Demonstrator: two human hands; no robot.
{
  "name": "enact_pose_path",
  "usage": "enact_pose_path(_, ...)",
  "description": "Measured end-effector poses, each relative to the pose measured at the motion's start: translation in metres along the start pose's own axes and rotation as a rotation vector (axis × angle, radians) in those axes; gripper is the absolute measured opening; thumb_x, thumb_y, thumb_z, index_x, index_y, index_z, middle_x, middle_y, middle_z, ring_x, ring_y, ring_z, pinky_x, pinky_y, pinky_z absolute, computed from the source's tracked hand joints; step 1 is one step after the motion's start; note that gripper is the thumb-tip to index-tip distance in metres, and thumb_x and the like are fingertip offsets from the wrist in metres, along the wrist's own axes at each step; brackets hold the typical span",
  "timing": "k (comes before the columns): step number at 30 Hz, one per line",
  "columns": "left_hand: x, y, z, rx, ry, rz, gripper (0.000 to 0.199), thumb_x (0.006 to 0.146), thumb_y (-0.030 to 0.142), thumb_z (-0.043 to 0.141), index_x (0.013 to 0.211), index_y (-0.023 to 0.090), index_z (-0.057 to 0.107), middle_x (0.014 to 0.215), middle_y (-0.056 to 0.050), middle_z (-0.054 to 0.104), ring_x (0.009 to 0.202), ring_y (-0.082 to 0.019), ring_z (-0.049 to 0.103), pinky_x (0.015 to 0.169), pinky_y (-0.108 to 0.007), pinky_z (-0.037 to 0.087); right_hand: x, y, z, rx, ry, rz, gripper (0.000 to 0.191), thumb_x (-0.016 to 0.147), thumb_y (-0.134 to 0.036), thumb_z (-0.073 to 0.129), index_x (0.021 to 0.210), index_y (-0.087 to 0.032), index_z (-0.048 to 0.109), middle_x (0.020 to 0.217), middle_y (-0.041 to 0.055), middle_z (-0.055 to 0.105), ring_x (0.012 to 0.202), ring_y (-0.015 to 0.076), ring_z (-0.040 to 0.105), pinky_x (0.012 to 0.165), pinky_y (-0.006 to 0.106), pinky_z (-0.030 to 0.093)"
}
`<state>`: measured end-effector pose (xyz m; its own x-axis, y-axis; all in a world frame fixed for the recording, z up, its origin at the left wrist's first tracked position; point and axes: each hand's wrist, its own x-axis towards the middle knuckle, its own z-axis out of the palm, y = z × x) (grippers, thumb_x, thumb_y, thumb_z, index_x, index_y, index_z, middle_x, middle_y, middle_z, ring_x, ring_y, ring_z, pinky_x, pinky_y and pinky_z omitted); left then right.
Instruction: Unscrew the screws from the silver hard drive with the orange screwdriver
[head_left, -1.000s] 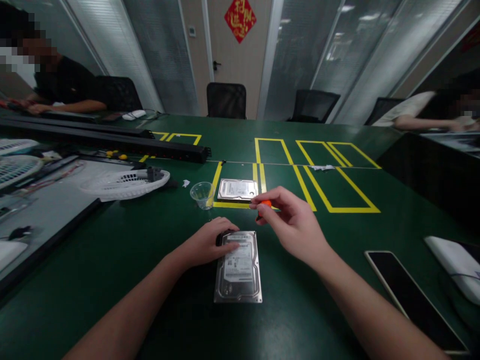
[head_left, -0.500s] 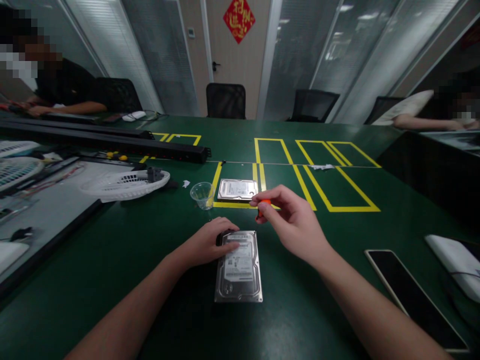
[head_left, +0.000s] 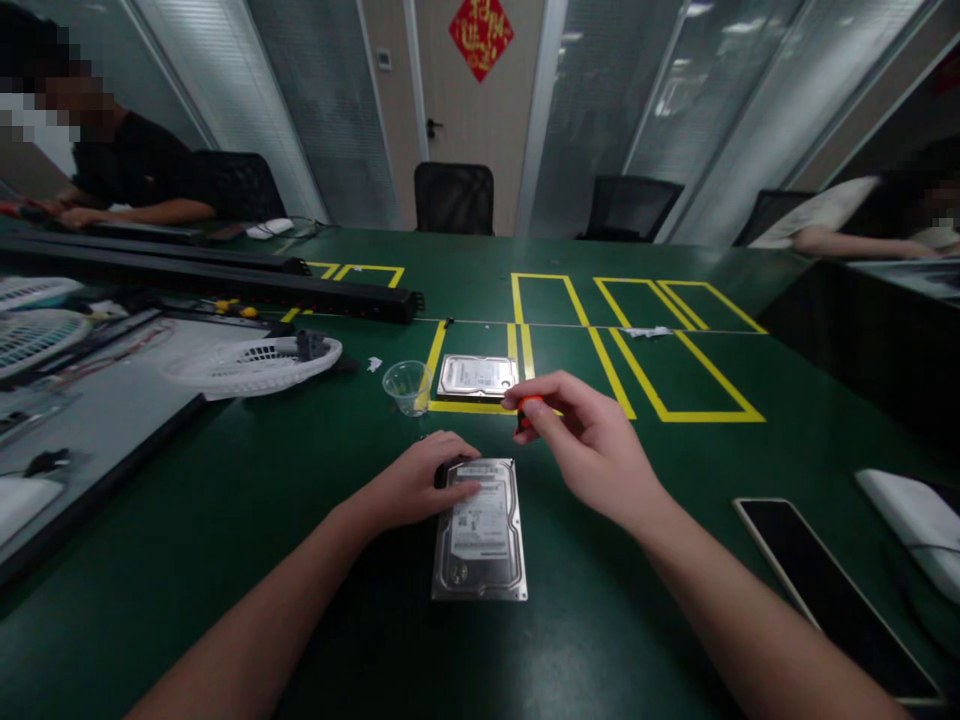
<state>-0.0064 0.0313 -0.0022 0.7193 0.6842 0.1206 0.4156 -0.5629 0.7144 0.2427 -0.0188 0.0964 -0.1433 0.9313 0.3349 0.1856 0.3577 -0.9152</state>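
Head view, left hand (head_left: 426, 480): your half-curled fingers grip the near hard drive (head_left: 486, 545) at its far-left corner.
Right hand (head_left: 528, 408): your pinched fingertips hold an orange-black tool handle (head_left: 521, 420).
Braced drive: seemingly being steadied; the next move calls for stillness.
Edges: near and right uncovered; second hard drive (head_left: 477, 374) beyond your fingers.

The left forearm (head_left: 277, 590) and right forearm (head_left: 712, 570), both bare, slant inward from the near side of the desk (head_left: 637, 640) toward its far edge. The left hand (head_left: 421, 482) is low, palm down, its fingers (head_left: 452, 443) close together, the thumb stretched out apart from them. The right hand (head_left: 592, 440) is raised above the desk, thumb and index finger pinched together, the other fingers curled and partly hidden.
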Motion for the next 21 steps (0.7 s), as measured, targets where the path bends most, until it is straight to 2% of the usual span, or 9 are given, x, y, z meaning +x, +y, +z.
enact_pose_path(6,0.0010,0.0006,-0.0008,0.002,-0.008,-0.014,0.031,0.101,0.035,0.074,0.129,0.024,0.071,0.123,-0.008,0.070,0.113,-0.027,0.066,0.098,-0.043,0.054,-0.0004,-0.0007,0.0004,0.028,0.049,0.020,0.015,0.100,-0.032,0.072,0.106,-0.019,0.072,0.108,0.0075,0.074,0.092,0.0187,0.073,0.070,0.029,0.069)
enact_pose_path(11,0.0013,0.0010,-0.0006,-0.002,-0.006,-0.003,0.029,0.101,0.034,0.074,0.128,0.024,0.070,0.123,-0.008,0.070,0.113,-0.027,0.066,0.099,-0.043,0.054,-0.0005,0.0032,-0.0009,0.021,-0.015,0.004,0.022,0.109,-0.033,0.057,0.118,-0.021,0.074,0.119,0.0084,0.072,0.101,0.0190,0.072,0.081,0.032,0.070)
enact_pose_path(14,0.0008,0.0007,-0.0004,-0.005,-0.002,-0.001,0.029,0.101,0.035,0.074,0.128,0.024,0.070,0.123,-0.008,0.070,0.113,-0.027,0.066,0.099,-0.044,0.054,-0.0007,0.0041,-0.0010,0.019,-0.028,0.004,0.027,0.111,-0.033,0.053,0.124,-0.022,0.074,0.124,0.0091,0.071,0.098,0.0181,0.073,0.083,0.034,0.070)
enact_pose_path(21,0.0018,0.0018,-0.0009,0.002,-0.005,-0.009,0.030,0.101,0.034,0.074,0.129,0.025,0.071,0.122,-0.008,0.070,0.112,-0.027,0.066,0.097,-0.043,0.055,-0.0004,0.0015,0.0007,0.022,0.047,0.015,0.013,0.101,-0.031,0.072,0.108,-0.019,0.073,0.110,0.0077,0.073,0.093,0.0185,0.072,0.072,0.029,0.069)
